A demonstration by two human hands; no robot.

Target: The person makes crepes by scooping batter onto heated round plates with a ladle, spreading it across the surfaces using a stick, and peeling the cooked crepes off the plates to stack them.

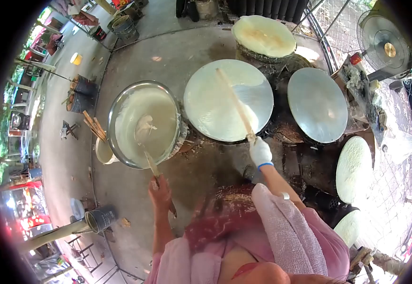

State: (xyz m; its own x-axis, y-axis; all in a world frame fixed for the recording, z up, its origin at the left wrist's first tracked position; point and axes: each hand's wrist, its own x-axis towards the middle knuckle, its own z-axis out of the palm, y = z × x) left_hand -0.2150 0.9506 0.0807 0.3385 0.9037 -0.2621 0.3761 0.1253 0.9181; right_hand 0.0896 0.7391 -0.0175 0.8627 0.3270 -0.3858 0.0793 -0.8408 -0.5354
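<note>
My left hand [159, 190] is closed round the wooden handle of a ladle [151, 163]. Its far end reaches into pale batter [130, 111] in a wide metal bowl [111, 113]. My right hand [261, 152], in a white glove with a blue cuff, grips a long flat wooden spreader [235, 104]. The spreader lies across a round griddle [258, 94], on which white batter [206, 102] covers most of the surface. Bare metal shows at its right side, with a wet, thicker patch of batter near the spreader.
Right of it stands a bare round griddle [317, 105]. Behind, another griddle carries a browned flatbread [265, 35]. Pale round sheets [355, 169] hang at the right, below a fan [383, 45]. A white bucket [104, 152] and wooden sticks [94, 126] stand left of the bowl.
</note>
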